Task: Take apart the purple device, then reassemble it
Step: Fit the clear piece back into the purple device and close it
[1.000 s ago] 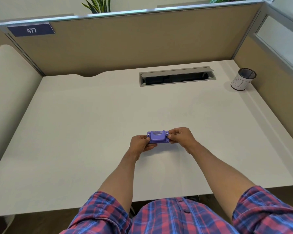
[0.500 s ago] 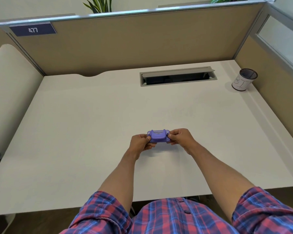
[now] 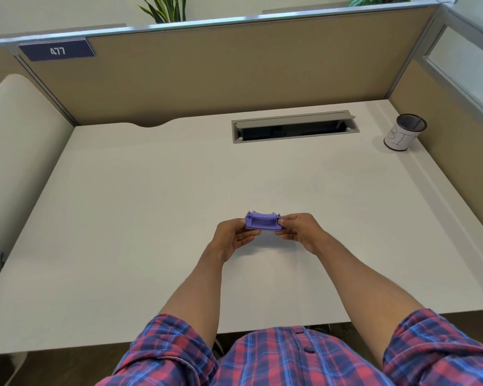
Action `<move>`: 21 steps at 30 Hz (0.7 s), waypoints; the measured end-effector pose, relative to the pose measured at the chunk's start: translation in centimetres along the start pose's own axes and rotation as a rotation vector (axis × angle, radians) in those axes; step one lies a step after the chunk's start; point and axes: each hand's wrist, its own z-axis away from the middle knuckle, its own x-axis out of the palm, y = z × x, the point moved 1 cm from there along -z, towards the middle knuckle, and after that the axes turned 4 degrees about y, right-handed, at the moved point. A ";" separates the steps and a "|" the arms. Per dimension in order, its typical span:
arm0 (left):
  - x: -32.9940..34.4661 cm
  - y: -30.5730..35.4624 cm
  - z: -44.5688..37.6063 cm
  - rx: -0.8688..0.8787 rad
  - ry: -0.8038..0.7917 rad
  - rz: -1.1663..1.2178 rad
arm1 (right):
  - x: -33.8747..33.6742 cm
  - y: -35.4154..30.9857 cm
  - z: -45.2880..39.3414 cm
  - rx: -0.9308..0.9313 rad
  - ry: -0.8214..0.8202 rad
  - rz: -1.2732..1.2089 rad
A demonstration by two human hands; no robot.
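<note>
A small purple device (image 3: 262, 221), a flat rectangular block with a curved recess on top and small pins at its corners, is held a little above the white desk (image 3: 151, 218). My left hand (image 3: 234, 236) grips its left end with thumb and fingers. My right hand (image 3: 299, 229) pinches its right end. The device looks whole, in one piece, with its underside hidden.
A black mesh pen cup (image 3: 403, 132) with a white label stands at the desk's back right corner. A grey cable slot (image 3: 294, 126) is set into the desk at the back. Tan partition walls (image 3: 234, 73) enclose the desk on three sides.
Both hands kept their hold and tilted the device, so its face with the curved recess and corner pins now shows. The camera shifted slightly.
</note>
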 end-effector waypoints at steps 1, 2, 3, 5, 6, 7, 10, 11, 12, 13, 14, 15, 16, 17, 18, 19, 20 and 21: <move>0.0 0.0 0.0 -0.008 -0.009 0.014 | -0.1 0.1 0.0 0.004 0.002 -0.002; 0.0 0.0 0.0 -0.016 -0.016 0.028 | -0.1 0.1 0.0 0.006 0.005 -0.002; 0.0 0.0 0.0 -0.022 -0.020 0.039 | -0.2 0.1 0.0 0.006 0.008 -0.001; 0.1 0.0 0.1 -0.028 -0.017 0.045 | -0.2 0.1 -0.1 0.004 0.009 0.001; 0.1 0.0 0.1 -0.029 -0.015 0.044 | -0.2 0.1 -0.1 0.004 0.007 0.002; 0.1 0.0 0.1 -0.030 -0.013 0.042 | -0.2 0.1 -0.1 0.004 0.003 0.001; 0.1 -0.1 0.0 -0.019 0.005 0.032 | -0.1 0.1 -0.1 0.012 -0.016 -0.010; 0.1 -0.1 0.0 -0.007 0.016 0.023 | -0.1 0.1 -0.1 0.017 -0.024 -0.012; 0.0 -0.1 -0.1 0.010 0.028 0.010 | 0.0 0.1 -0.1 0.022 -0.031 -0.011; -0.1 -0.1 -0.2 0.028 0.038 -0.006 | 0.0 0.1 -0.1 0.028 -0.037 -0.009; -0.1 -0.2 -0.3 0.044 0.046 -0.021 | 0.1 0.1 -0.1 0.033 -0.041 -0.010; -0.2 -0.1 -0.3 0.056 0.050 -0.031 | 0.2 0.1 0.0 0.036 -0.046 -0.013; -0.3 -0.1 -0.4 0.063 0.051 -0.032 | 0.3 0.1 0.0 0.039 -0.051 -0.019; -0.3 -0.1 -0.4 0.066 0.051 -0.027 | 0.3 0.1 0.0 0.044 -0.057 -0.030; -0.4 -0.1 -0.4 0.066 0.048 -0.019 | 0.4 0.1 0.1 0.050 -0.066 -0.044; -0.4 -0.1 -0.4 0.063 0.044 -0.013 | 0.4 0.0 0.2 0.056 -0.078 -0.055; -0.4 -0.1 -0.4 0.059 0.038 -0.013 | 0.3 -0.1 0.2 0.059 -0.092 -0.056; -0.4 -0.2 -0.4 0.053 0.034 -0.020 | 0.3 -0.2 0.3 0.058 -0.102 -0.042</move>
